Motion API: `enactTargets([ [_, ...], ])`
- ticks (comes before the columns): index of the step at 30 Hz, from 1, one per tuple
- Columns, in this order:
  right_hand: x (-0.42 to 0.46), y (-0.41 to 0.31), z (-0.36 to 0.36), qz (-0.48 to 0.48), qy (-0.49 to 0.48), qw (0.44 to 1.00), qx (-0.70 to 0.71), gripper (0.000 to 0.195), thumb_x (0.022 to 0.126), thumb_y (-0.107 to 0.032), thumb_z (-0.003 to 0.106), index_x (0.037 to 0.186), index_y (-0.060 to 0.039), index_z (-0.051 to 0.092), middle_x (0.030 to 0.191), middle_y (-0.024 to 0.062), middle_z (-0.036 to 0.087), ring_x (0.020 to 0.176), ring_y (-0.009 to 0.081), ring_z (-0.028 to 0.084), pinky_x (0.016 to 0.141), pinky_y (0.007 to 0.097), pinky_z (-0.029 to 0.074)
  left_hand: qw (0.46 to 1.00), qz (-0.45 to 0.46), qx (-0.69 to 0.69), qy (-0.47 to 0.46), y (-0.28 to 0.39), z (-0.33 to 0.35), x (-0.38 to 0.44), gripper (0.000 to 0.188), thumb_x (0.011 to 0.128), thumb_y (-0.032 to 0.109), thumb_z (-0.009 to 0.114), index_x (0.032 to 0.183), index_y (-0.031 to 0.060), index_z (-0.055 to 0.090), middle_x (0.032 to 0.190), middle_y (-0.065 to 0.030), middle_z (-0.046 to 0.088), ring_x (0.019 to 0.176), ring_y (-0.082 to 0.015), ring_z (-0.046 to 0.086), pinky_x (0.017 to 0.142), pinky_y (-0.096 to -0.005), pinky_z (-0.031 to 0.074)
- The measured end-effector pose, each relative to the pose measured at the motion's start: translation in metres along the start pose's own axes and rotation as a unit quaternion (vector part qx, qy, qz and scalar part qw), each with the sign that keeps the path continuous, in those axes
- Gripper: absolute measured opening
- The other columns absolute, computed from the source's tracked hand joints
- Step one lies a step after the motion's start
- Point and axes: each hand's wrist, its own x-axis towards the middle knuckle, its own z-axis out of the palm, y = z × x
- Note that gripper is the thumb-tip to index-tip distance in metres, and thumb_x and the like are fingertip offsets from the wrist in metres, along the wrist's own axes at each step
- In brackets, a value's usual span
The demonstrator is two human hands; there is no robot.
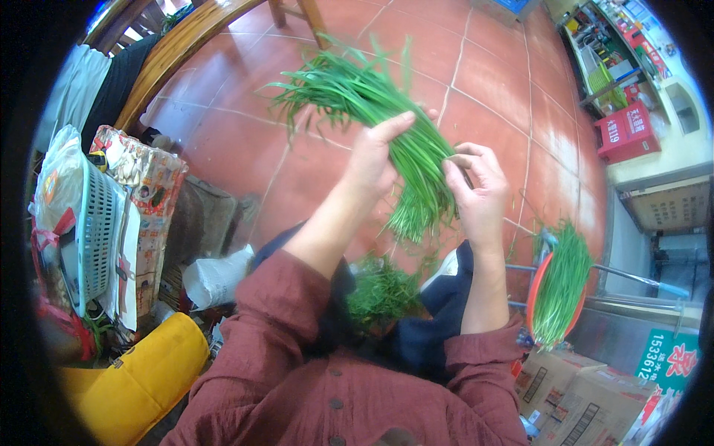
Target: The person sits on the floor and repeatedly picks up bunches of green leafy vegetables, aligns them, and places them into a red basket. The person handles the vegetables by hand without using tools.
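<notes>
A thick bunch of long green leaves, apparently Chinese chives (421, 148), lies across my left hand (382, 148), which is closed around its middle with the thumb on top. My right hand (478, 175) is at the bunch's right edge, thumb and fingertips pinched together at the leaves; whether a single stem is between them cannot be told. The cut ends point down towards my lap, and the leafy tips fan out to the upper left. Between my knees lies a loose green heap (382, 292). More chives (563, 284) rest in an orange basin (534, 298) at the right.
At the left stand a light blue plastic basket (96, 234), a patterned carton (159, 223) and a yellow padded item (162, 368). A wooden bench (162, 64) is at the upper left. Cardboard boxes (580, 396) sit lower right, below a counter holding a red box (627, 134).
</notes>
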Motion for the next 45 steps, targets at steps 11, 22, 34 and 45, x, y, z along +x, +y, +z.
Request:
enactTargets([
  [11,0.0,-0.005,-0.01,-0.087,-0.002,0.995,-0.039,0.012,0.081,-0.008,0.07,0.09,-0.0001,0.068,0.11,0.0108,0.063,0.104,0.0213,0.058,0.089,0.0319,0.045,0.999,0.013,-0.036,0.009,0.005,-0.011,0.005,0.03,0.091,0.012,0.056,0.117,-0.0024,0.053,0.117,-0.0178,0.061,0.105,-0.0274,0.06,0.093,-0.0428,0.05],
  [22,0.0,0.009,-0.006,-0.065,0.011,0.997,0.027,0.013,0.079,-0.006,0.071,0.09,0.0003,0.068,0.11,0.0105,0.063,0.105,0.022,0.057,0.089,0.0353,0.046,0.999,0.028,-0.02,0.011,0.002,-0.009,0.007,0.029,0.092,0.012,0.056,0.117,-0.0016,0.053,0.114,-0.0157,0.061,0.109,-0.0299,0.059,0.095,-0.0454,0.049],
  [34,-0.013,-0.002,-0.048,-0.04,-0.038,0.94,0.338,0.011,0.092,-0.006,0.059,0.095,0.0046,0.061,0.082,0.0125,0.064,0.071,0.019,0.063,0.074,0.0318,0.052,0.99,0.077,-0.072,0.089,0.025,-0.032,0.019,0.022,0.091,0.011,0.057,0.109,-0.0015,0.056,0.105,-0.0159,0.063,0.102,-0.0306,0.061,0.093,-0.0462,0.05],
  [45,0.001,-0.013,-0.012,-0.065,0.034,0.993,-0.091,0.021,0.08,-0.011,0.072,0.096,0.0017,0.067,0.092,0.0109,0.066,0.084,0.0182,0.064,0.076,0.0292,0.049,0.998,0.058,-0.022,0.033,0.014,-0.008,0.006,0.028,0.089,0.007,0.058,0.116,0.0002,0.053,0.113,-0.016,0.061,0.11,-0.0297,0.059,0.095,-0.0448,0.049],
])
